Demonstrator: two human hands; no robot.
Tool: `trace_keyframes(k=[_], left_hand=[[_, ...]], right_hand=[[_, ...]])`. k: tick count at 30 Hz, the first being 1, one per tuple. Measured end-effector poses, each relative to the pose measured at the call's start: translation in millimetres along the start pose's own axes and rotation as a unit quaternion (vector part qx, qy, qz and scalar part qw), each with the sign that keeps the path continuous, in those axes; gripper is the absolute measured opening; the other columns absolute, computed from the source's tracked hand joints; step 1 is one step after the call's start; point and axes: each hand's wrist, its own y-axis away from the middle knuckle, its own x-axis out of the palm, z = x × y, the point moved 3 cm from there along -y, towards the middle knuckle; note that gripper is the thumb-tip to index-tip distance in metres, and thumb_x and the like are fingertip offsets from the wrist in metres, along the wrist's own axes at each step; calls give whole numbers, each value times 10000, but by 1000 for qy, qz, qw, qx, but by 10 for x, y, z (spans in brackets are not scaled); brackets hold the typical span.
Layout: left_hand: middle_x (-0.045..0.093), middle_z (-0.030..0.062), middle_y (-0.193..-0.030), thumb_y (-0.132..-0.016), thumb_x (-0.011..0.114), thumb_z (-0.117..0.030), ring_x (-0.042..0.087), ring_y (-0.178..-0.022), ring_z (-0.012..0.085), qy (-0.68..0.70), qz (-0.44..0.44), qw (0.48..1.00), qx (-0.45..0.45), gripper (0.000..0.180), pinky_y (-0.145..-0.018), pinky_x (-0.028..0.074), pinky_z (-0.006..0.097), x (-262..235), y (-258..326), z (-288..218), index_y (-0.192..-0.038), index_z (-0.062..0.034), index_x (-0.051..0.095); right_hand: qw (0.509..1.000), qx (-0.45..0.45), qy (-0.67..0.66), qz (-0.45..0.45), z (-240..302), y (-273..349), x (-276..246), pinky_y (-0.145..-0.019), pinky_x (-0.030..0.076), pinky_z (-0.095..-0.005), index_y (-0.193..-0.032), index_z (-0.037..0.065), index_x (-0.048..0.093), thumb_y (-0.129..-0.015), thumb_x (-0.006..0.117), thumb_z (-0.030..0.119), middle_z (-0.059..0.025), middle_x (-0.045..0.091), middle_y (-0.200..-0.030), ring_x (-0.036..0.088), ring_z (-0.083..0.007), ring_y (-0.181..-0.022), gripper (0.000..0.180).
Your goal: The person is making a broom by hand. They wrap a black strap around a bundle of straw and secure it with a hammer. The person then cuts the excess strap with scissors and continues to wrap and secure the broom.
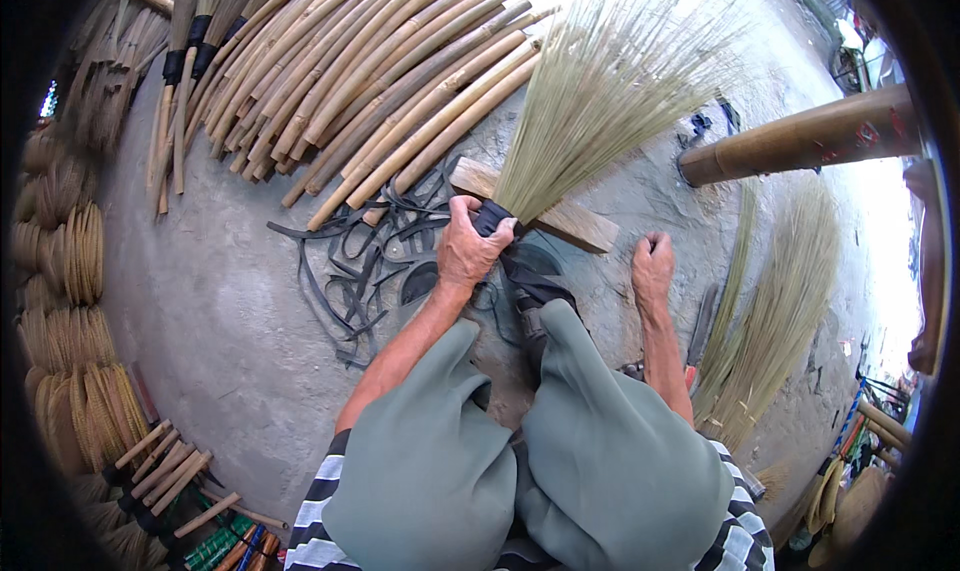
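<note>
My left hand (468, 249) is closed around the bound neck of a broom head, on a black rubber-like wrapping (489, 219). From that neck, pale green broom grass (605, 101) fans out away from me. A dark strip (535, 285) trails from the wrapping toward my knees. The neck lies against a wooden block (583, 228) on the ground. Off to the right, apart from the broom, my right hand (653, 265) has its fingers curled in; whatever they may hold is hidden. Loose black strips (345, 271) lie tangled left of my left hand.
Bamboo poles (350, 81) are heaped at the far left. Loose broom grass (785, 291) lies right of my right arm, beside a dark blade-like piece (703, 323). A thick bamboo post (800, 141) stands at the right. Coiled bundles (85, 256) line the left edge.
</note>
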Motion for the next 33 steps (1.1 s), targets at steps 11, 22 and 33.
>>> trace_keyframes(k=[11, 22, 33], left_hand=[[769, 248, -975, -870, 890, -504, 784, -889, 444, 26, -2, 1000, 8, 690, -806, 603, 534, 26, 2, 0, -1281, -56, 563], [741, 161, -967, -908, 897, -431, 754, -854, 294, 17, 8, 1000, -6, 616, -797, 596, 436, 11, 4, -3, -1248, -32, 575], [743, 218, -973, -868, 901, -452, 772, -884, 416, 33, 0, 999, -3, 674, -803, 593, 512, 25, -1, -28, -1284, -44, 562]], right_hand=[[964, 38, -261, 34, 553, -75, -43, -726, 558, -321, -1169, -2, 681, -1037, 664, 120, -48, 674, -932, 638, -130, -787, 180], [897, 108, -424, 66, 536, -109, -10, -644, 537, -258, -1301, -6, 675, -1054, 633, 60, -8, 626, -907, 584, -82, -755, 259], [984, -142, -46, 102, -5, -654, 465, -855, 563, -415, -1148, 39, 787, -997, 741, 201, -129, 730, -969, 704, -273, -934, 226]])
